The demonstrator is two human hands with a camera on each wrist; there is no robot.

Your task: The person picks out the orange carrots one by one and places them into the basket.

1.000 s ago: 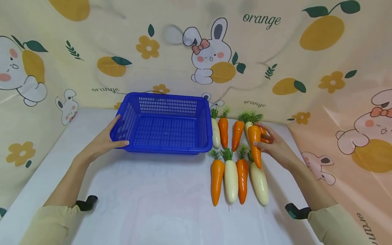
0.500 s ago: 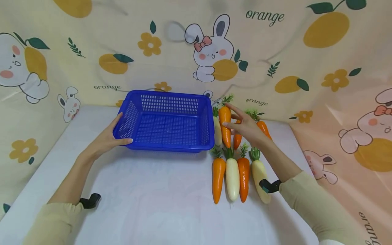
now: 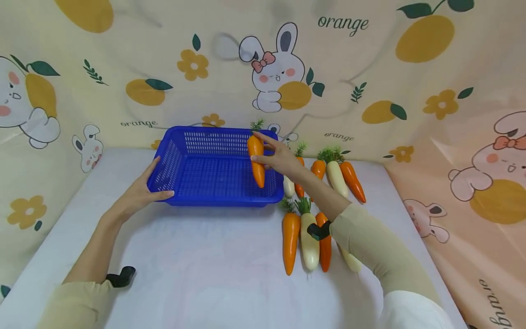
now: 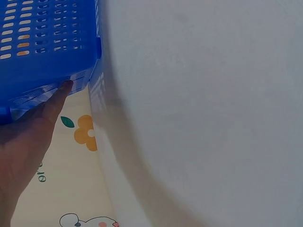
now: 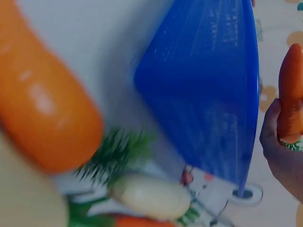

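In the head view my right hand [image 3: 277, 157] pinches an orange carrot [image 3: 256, 160] with a green leafy top. It holds the carrot upright over the right part of the blue plastic basket [image 3: 222, 200], clear of the basket's floor. The same carrot [image 5: 289, 101] appears at the right edge of the right wrist view, thumb against its side. My left hand [image 3: 137, 194] spans the basket's left front corner, with straight, spread fingers along the left side and the thumb at the front rim. The left wrist view shows that hand [image 4: 28, 146] against the basket's outer wall.
Right of the basket lie two rows of carrots [image 3: 291, 244] and white radishes [image 3: 309, 258]. My right forearm passes above them and partly hides some. A white cloth [image 3: 205, 274] covers the table. Behind stands a printed backdrop [image 3: 230, 91].
My right hand has carried the carrot leftward, from the right end of the back row, across the other vegetables, to over the basket. The left hand has stayed at the basket's corner.
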